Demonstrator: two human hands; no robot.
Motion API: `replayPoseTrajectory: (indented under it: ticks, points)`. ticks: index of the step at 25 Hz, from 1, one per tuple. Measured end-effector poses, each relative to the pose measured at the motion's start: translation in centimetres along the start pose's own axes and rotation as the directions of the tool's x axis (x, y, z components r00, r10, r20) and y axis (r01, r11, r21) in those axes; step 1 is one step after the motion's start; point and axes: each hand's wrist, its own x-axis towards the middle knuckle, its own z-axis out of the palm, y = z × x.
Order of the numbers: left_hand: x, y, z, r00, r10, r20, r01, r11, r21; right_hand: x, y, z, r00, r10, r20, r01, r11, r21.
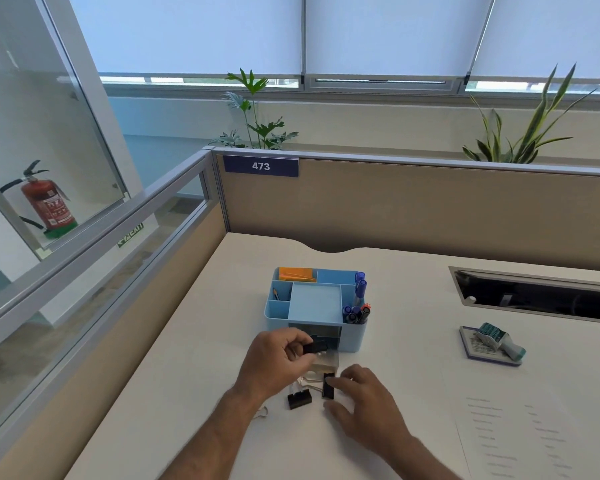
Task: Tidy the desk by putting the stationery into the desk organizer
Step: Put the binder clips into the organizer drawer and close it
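Observation:
A light blue desk organizer [315, 306] stands on the white desk, with several pens [358, 308] upright in its right compartments and orange sticky notes [297, 274] at its back left. Its clear front drawer [323, 363] is pulled out toward me. My left hand [276, 363] pinches a black binder clip [315, 348] just over that drawer. My right hand [364, 403] holds a second black binder clip [328, 385] between thumb and fingers, low over the desk. A third black binder clip [299, 399] lies on the desk between my hands.
A teal date stamp [499, 341] rests on a dark pad [478, 351] to the right. A printed sheet [520, 434] lies at the front right. A cable slot [541, 296] cuts the desk's back right. Beige partition walls close the back and left.

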Motion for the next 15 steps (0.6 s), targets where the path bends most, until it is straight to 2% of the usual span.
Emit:
replayPoseTrajectory:
  ticks: [2,4,7,11,15]
  points:
    - [0.2,-0.1,0.2,0.999,0.038,0.004,-0.039,0.994,0.100,-0.4,0.2,0.5,0.997,-0.078,0.025,0.080,0.990,-0.120]
    - [0.6,-0.1,0.7,0.999,0.036,0.017,-0.038,0.981,0.191,-0.5,0.2,0.7,0.996,-0.086,0.006,0.086,0.988,-0.132]
    - [1.2,-0.2,1.3,0.998,-0.056,0.029,0.046,0.963,0.266,-0.8,0.5,0.8,0.996,-0.090,-0.007,0.089,0.991,-0.101]
    - [1.8,-0.6,1.7,0.983,-0.181,0.039,0.163,0.945,0.284,-1.0,0.8,0.5,0.993,-0.115,-0.003,0.114,0.986,-0.124]
    - [1.9,-1.3,2.0,0.973,-0.223,0.055,0.193,0.924,0.330,-1.5,1.6,0.1,0.992,-0.127,0.003,0.126,0.985,-0.120]
